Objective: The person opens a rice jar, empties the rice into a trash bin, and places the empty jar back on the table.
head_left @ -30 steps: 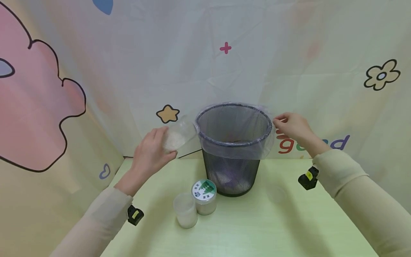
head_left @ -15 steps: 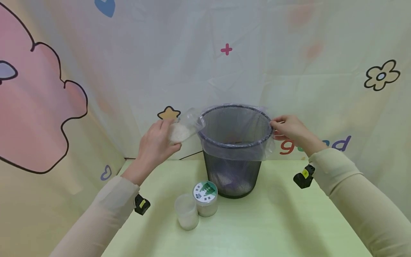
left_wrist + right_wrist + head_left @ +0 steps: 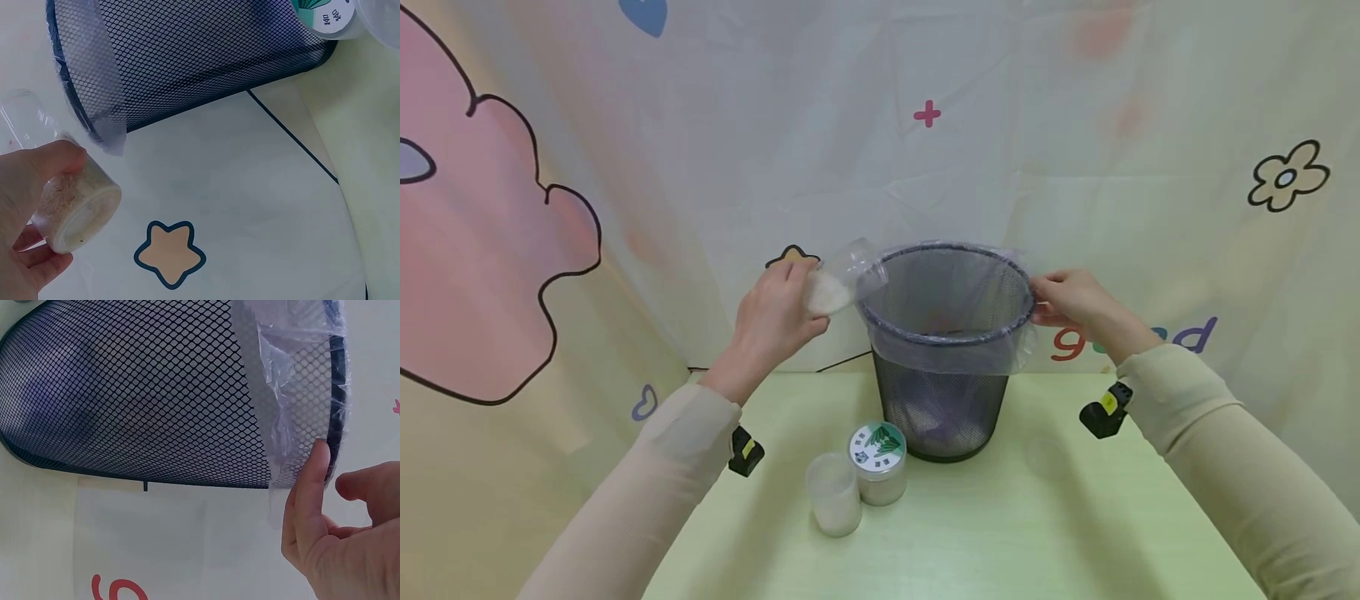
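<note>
In my left hand point(image 3: 775, 312) I grip a clear plastic jar point(image 3: 859, 265), tilted with its mouth over the left rim of a black mesh wastebasket point(image 3: 943, 400). Pale, grainy contents point(image 3: 65, 197) lie toward the jar's base, with part of the jar hidden by my fingers. The wastebasket stands upright, lined with a thin translucent bag point(image 3: 936, 357) folded down over its rim. My right hand point(image 3: 1071, 300) holds the wastebasket's right rim. In the right wrist view, its index finger lies along the outside of the folded bag, while the thumb is on the other side of the rim.
In front of the wastebasket, a lidded jar point(image 3: 880, 479) with a white and green label stands beside a translucent cup point(image 3: 835, 504). A clear round lid point(image 3: 1045, 454) seems to lie on the pale green table point(image 3: 970, 542). A printed curtain point(image 3: 1045, 150) hangs close behind.
My left hand has moved up and right, bringing the jar's mouth over the wastebasket's rim. My right hand has come slightly inward from beside the bag's edge to the rim.
</note>
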Demonstrator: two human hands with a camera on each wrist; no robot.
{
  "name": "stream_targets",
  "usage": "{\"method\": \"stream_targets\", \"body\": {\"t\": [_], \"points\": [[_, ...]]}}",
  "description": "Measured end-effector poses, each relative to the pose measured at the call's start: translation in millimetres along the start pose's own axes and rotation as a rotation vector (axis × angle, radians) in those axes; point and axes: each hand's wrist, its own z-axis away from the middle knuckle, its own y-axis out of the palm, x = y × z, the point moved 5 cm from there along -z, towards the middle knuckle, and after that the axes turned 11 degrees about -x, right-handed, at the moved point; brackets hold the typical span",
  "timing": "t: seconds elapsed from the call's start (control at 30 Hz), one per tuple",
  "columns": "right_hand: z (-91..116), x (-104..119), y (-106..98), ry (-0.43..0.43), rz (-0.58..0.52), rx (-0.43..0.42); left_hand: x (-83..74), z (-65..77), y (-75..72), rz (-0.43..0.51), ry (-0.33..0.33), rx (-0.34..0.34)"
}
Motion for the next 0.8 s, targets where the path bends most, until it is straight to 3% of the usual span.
{"method": "stream_targets", "body": {"t": [0.8], "points": [[-6.4, 0.2, 2.2, -0.006, 0.056, 0.005, -21.0, -24.1, 4.4, -0.094, 0.086, 0.040]]}}
